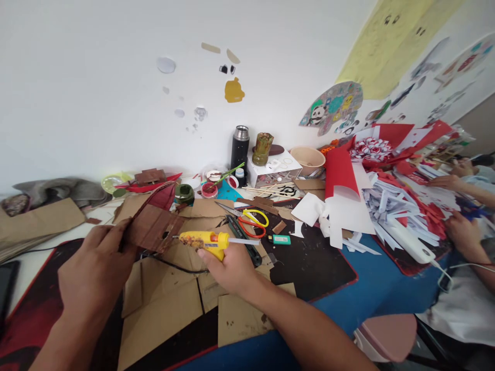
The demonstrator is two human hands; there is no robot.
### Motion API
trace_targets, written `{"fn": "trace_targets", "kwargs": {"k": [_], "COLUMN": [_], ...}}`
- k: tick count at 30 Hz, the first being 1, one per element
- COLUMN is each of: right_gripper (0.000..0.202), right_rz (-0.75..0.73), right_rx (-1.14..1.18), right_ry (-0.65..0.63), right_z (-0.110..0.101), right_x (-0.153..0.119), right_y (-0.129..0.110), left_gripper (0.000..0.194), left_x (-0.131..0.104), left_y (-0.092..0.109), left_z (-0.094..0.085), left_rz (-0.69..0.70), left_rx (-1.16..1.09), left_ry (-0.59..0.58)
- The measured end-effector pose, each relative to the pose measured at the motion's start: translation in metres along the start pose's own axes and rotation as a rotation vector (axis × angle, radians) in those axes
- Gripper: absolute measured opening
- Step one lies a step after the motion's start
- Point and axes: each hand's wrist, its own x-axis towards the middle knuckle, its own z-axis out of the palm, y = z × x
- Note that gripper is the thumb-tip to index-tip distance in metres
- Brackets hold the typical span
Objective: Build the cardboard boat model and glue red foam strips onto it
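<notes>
My left hand [96, 260] is closed on the left edge of a brown cardboard piece [152, 226] with a dark red pointed part [161, 197] at its top. My right hand [232, 268] grips a yellow glue gun [204, 241], and a clear glue stick [243, 241] sticks out of its rear. The gun's nozzle points left, close to a small dark gap at the right side of the brown piece; whether it touches cannot be told. Flat cardboard [162, 319] lies below both hands.
Scissors [253, 222] and a dark green cutter [251, 250] lie beyond my right hand. A black flask [240, 149], paint jars [209, 190] and a bowl [308, 158] stand by the wall. White paper strips [402, 211] pile up at right, near another person's hands [462, 232].
</notes>
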Motion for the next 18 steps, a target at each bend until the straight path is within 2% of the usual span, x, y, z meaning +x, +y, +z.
{"fn": "trace_targets", "kwargs": {"k": [3, 10, 18], "right_gripper": [0.034, 0.032, 0.034], "right_rz": [0.017, 0.011, 0.019], "right_rx": [0.033, 0.051, 0.039], "right_ry": [0.007, 0.033, 0.01], "right_z": [-0.001, -0.0059, 0.0014], "right_x": [0.0006, 0.0025, 0.001], "right_y": [-0.0008, -0.0025, 0.0045], "left_gripper": [0.068, 0.066, 0.07], "left_x": [-0.0001, -0.0002, 0.0009], "left_y": [0.0019, -0.0008, -0.0032], "left_z": [-0.0025, 0.0015, 0.0019], "left_rz": [0.012, 0.037, 0.044], "left_rx": [-0.015, -0.018, -0.019], "left_ry": [-0.016, 0.028, 0.017]}}
